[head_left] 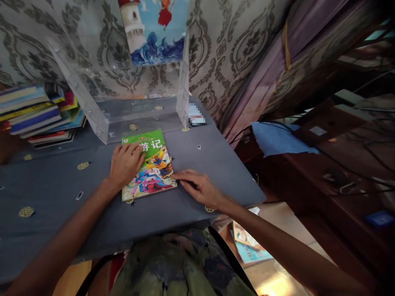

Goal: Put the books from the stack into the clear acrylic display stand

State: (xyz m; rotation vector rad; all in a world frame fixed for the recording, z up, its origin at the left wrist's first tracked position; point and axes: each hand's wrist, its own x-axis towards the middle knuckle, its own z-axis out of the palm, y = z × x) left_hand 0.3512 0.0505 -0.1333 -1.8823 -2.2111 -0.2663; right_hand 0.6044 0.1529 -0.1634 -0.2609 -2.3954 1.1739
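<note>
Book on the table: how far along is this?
Done: book lies closed, cover up, before the clear stand. In hand: left hand flat on it, right hand at its lower right corner. Left: stand holds no book; stack waits at left.

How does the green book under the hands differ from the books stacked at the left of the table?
The green book lies alone, cover up, in front of the clear acrylic box; the stacked books are piled with only spines and edges showing. The left hand rests flat on the green book and the right hand touches its edge; nobody touches the stacked books. Both sit on the grey cloth.
</note>
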